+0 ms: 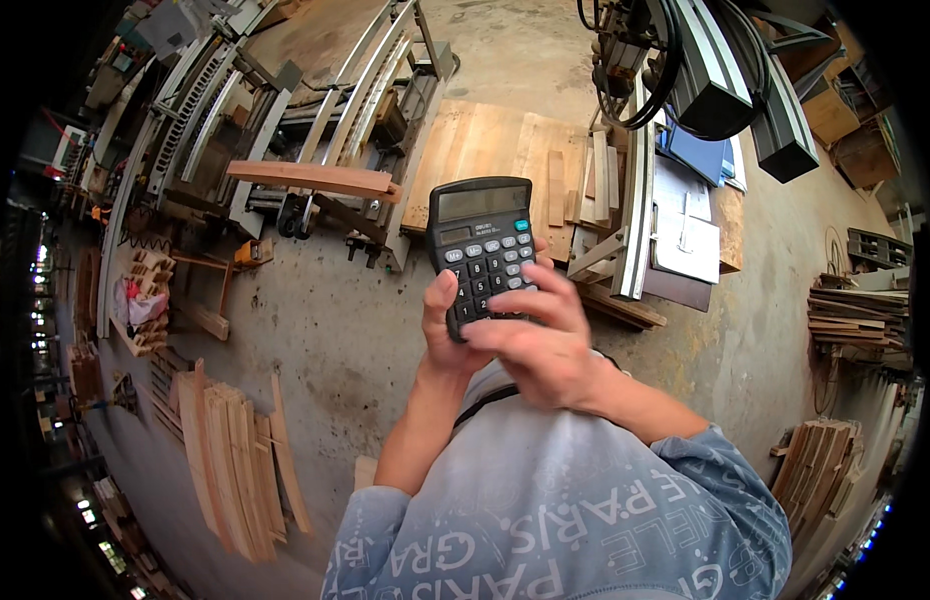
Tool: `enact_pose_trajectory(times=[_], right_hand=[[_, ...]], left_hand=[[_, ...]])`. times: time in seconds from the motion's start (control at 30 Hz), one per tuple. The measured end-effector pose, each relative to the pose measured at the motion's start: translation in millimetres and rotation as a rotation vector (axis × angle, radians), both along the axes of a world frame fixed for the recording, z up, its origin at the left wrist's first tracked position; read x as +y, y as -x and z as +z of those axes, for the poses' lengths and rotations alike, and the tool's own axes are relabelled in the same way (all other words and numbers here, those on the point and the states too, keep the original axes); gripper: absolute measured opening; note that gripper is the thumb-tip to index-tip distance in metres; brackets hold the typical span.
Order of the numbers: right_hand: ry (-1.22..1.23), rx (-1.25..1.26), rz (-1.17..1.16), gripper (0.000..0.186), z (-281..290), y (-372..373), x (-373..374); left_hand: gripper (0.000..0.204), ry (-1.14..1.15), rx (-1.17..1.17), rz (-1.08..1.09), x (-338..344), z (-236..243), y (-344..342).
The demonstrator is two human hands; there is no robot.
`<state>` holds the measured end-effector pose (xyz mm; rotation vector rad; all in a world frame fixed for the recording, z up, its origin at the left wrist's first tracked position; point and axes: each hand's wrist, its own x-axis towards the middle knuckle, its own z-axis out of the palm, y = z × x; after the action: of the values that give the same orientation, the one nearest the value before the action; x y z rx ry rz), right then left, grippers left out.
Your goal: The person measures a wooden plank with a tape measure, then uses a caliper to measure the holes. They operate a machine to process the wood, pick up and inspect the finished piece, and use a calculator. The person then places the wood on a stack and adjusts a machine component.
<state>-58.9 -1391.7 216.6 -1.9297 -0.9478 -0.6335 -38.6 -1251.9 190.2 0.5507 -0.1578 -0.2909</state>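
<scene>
At the middle of the frame my left hand (pixel 447 335) has its fingers clamped round the lower edges of the black calculator (pixel 482 245), which I judge light, rigid and smooth-cased, while my right hand (pixel 540 345) spreads its fingers over the keys.

Matt black plastic calculator (pixel 482 250)

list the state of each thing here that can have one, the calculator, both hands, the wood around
calculator: held up off the floor, keys facing the camera, display too dim to read
left hand: gripping the calculator's lower left edge, thumb on the keys
right hand: over the lower keys, fingers touching the keypad
curved wooden slats: lying in a loose stack on the concrete floor
long plank: resting across the machine frame
stacked boards: piled flat
</scene>
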Motion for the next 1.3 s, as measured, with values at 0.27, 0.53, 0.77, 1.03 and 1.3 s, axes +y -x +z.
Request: enact_pose_trajectory(times=[0.27, 0.53, 0.77, 1.03, 1.3], right_hand=[[0.013, 0.055, -0.149, 0.03, 12, 6, -36], [0.025, 0.13, -0.275, 0.03, -8, 7, -45], [-0.556, 0.713, -0.33, 0.02, -23, -2, -85], [-0.782, 1.304, -0.163, 0.033, -60, -9, -168], [-1.284, 1.297, -0.818, 0.026, -232, 59, -319]], left_hand=[[0.1, 0.084, 0.053, 0.045, 3, 7, -4], [0.104, 0.168, 0.139, -0.05, -3, 7, -3], [0.104, 0.169, 0.155, -0.169, -36, 8, -13], [0.11, -0.072, 0.382, -0.591, -99, -29, 0], [0.058, -0.634, 0.38, -0.605, -113, -97, 4]])
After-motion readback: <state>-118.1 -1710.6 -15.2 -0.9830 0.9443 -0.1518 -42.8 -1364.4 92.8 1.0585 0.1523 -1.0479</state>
